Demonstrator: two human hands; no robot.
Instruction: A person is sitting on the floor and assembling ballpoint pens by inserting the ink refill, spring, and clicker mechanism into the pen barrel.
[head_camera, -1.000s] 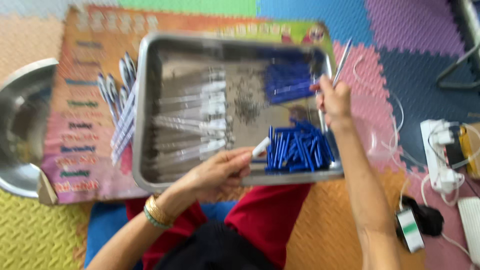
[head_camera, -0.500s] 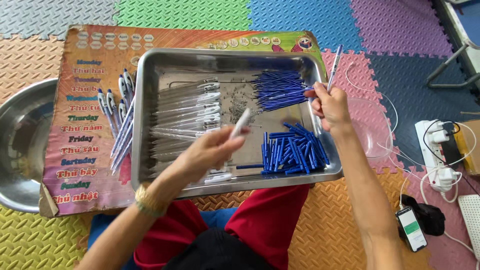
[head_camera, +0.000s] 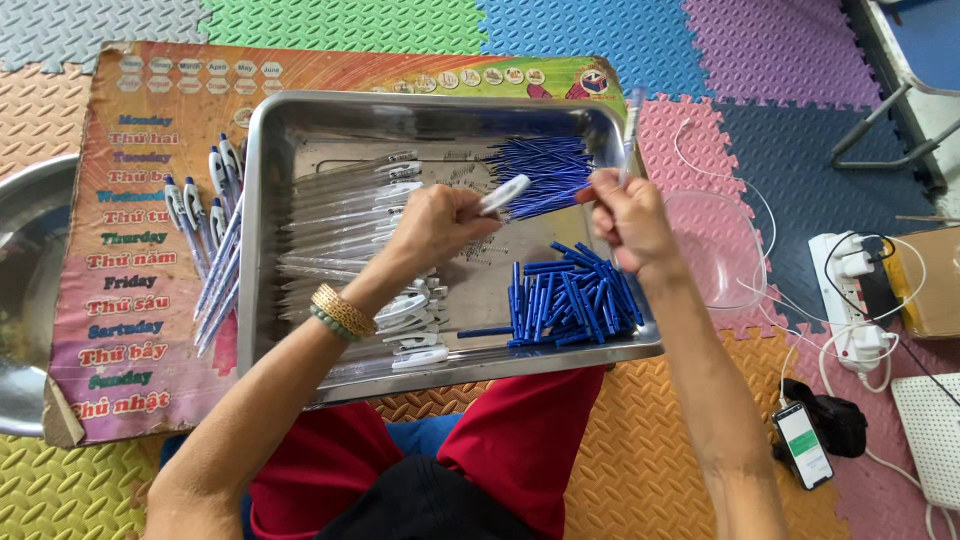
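Pen parts being handled over a steel tray (head_camera: 262, 240) on a foam puzzle-mat floor (head_camera: 650, 470)

The left hand (head_camera: 432, 225) is pinching a clear pen barrel (head_camera: 503, 194) above the tray; the right hand (head_camera: 628, 215) is gripping a thin pen refill (head_camera: 630, 125) upright beside it; the tray is sitting on a colourful printed board (head_camera: 130, 280), with a phone (head_camera: 803, 444) and power strip (head_camera: 850, 300) lying on the mats

The tray (head_camera: 262, 250) is dull brushed metal with a soft sheen, and the bowl (head_camera: 25, 240) at the edge is shinier, mirror-like steel. The clear pen barrels (head_camera: 340, 215), white clips (head_camera: 410, 330), blue caps (head_camera: 570, 300) and thin blue refills (head_camera: 545, 170) all look like smooth glossy plastic. The printed board (head_camera: 140, 250) is matt, worn cardboard fraying at its corner, and the floor mats (head_camera: 650, 450) are matt foam with a rough embossed texture.
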